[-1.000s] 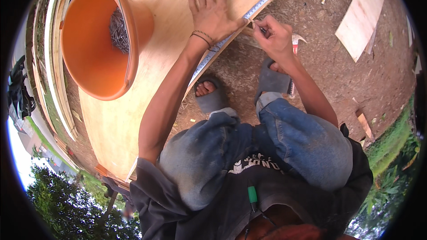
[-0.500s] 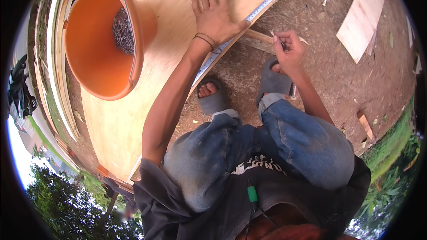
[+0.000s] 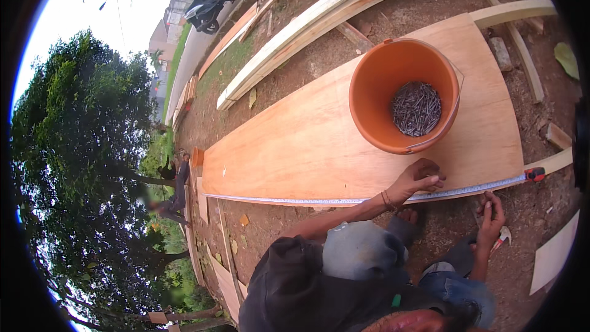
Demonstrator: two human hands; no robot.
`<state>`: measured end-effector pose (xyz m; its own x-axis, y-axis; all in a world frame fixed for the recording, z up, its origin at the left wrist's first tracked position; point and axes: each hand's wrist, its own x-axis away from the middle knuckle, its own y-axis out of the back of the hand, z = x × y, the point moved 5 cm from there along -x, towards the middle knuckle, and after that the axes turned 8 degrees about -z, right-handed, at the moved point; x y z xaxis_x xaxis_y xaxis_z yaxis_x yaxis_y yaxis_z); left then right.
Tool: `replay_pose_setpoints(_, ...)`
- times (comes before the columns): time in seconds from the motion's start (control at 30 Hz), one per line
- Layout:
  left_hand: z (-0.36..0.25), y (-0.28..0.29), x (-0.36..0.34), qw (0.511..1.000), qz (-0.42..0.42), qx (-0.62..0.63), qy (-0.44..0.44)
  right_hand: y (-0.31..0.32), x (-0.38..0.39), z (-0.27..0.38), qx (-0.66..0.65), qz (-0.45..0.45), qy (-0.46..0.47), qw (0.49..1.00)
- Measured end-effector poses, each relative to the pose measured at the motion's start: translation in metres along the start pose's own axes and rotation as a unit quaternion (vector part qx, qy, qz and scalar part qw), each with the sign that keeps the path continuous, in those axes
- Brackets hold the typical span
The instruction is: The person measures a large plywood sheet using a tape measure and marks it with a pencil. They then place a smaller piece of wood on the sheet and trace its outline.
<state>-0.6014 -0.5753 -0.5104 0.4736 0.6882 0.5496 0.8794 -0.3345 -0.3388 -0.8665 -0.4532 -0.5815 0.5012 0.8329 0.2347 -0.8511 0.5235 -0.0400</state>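
A long plywood sheet [image 3: 295, 154] lies in front of me, with an extended tape measure [image 3: 295, 200] along its near edge. The tape's red-and-black case [image 3: 534, 174] rests at the right end. My left hand [image 3: 419, 179] is over the sheet beside the tape, fingers loosely bent and thumb apart, holding nothing visible. Just off the edge, my right hand [image 3: 490, 216] pinches a slim dark pencil, mostly hidden by the fingers. An orange bucket [image 3: 375, 95] stands on the sheet beyond my left hand, with many nails [image 3: 416, 109] inside.
Long timber boards [image 3: 319, 27] lie beyond the sheet. A person [image 3: 179, 193] is at its far left end, near a small orange object [image 3: 197, 157]. A motorbike [image 3: 206, 3] with a rider is on the road. A plywood offcut [image 3: 556, 255] lies at right.
My view has swung left, showing the sheet's far end. My left hand has gone from flat and spread on the plywood to loosely bent; my right hand is now close to the sheet's edge.
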Motion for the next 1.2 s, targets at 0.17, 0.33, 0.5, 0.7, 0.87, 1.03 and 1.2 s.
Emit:
replay_pose_setpoints(0.17,-0.023,0.126,0.062,0.93,-0.259,0.209,-0.157,-0.043,-0.023,0.078,-0.026,0.086,0.037,0.995)
replay_pose_setpoints(0.33,-0.11,0.181,0.038,0.873,-0.358,0.175,-0.281,-0.109,-0.093,0.124,-0.062,0.171,0.124,0.975)
replay_pose_setpoints(0.5,-0.15,0.175,-0.007,0.898,-0.338,0.043,-0.278,-0.203,-0.144,0.141,-0.089,0.201,0.076,0.973)
replay_pose_setpoints(0.7,-0.165,0.125,-0.037,0.893,-0.292,0.039,-0.339,-0.196,-0.168,0.15,-0.025,0.093,0.212,0.973)
replay_pose_setpoints(0.87,-0.2,0.037,0.039,0.91,-0.175,0.141,-0.348,-0.148,-0.116,0.193,-0.226,0.081,0.129,0.962)
replay_pose_setpoints(1.03,-0.192,-0.083,0.059,0.929,0.009,-0.018,-0.37,0.008,-0.08,0.212,-0.239,-0.031,0.153,0.958)
replay_pose_setpoints(1.2,-0.102,-0.151,0.045,0.943,0.225,-0.088,-0.228,0.155,-0.004,0.209,-0.021,-0.112,0.113,0.987)
